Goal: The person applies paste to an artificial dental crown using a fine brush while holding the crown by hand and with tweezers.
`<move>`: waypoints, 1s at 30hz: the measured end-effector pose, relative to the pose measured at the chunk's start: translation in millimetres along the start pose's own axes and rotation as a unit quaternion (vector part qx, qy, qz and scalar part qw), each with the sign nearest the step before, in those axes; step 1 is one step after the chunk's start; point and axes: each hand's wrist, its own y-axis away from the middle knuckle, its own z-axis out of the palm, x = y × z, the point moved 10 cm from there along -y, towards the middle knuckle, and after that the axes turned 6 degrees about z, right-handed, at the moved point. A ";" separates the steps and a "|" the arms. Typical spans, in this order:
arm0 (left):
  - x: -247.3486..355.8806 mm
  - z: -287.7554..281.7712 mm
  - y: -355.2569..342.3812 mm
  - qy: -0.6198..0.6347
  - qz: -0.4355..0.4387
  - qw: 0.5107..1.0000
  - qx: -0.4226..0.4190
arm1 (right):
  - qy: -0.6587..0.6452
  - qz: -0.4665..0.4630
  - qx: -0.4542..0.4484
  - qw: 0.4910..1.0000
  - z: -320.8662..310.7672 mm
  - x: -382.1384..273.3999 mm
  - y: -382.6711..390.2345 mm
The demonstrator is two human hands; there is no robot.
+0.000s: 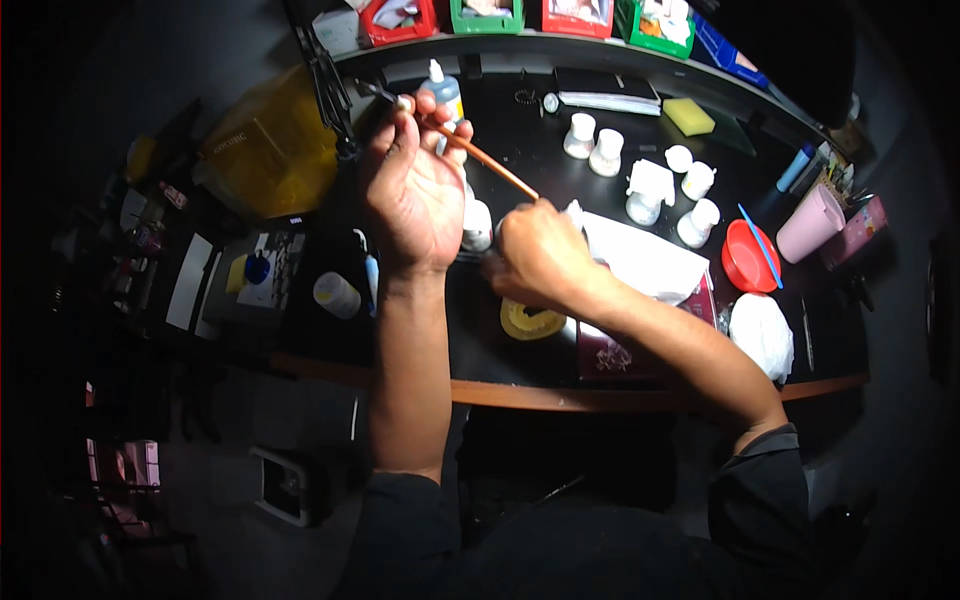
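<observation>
— While we count what stands on the black worktop (520, 140), how many white pots do we get?
— We make out about six small white ceramic pots (605, 152), squat and glossy, grouped at the back right. Beside them lie one yellow sponge block (689, 116), one round red bowl (750, 258) with a blue stick across it, and one pink cup (811, 222).
— And in front of us?
— One yellow ring-shaped mould (531, 322), one white cloth (640, 258), crumpled and soft, and one white wad (762, 333) to the right.
— How do our hands sit?
— Our left hand (412, 190) is raised, palm toward us, fingers curled, pinching the tip of one thin orange-brown brush (485, 158). Our right hand (540, 255) is closed in a loose fist around the brush's lower end, so the shaft slants between both hands above the worktop's middle.
— Anything behind it?
— One small bottle with a blue cap (445, 92).
</observation>
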 end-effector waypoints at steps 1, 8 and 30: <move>4.5 -1.7 1.4 -0.003 0.001 1.000 0.006 | 0.005 0.013 -0.045 0.999 7.8 -5.6 -2.8; 0.6 8.1 6.6 0.002 -0.011 1.000 -0.013 | 0.013 0.079 -0.097 0.992 24.6 -8.5 -9.2; -16.8 16.9 10.6 0.068 -0.083 0.993 -0.057 | -0.230 0.150 -0.050 0.960 13.2 15.1 -0.1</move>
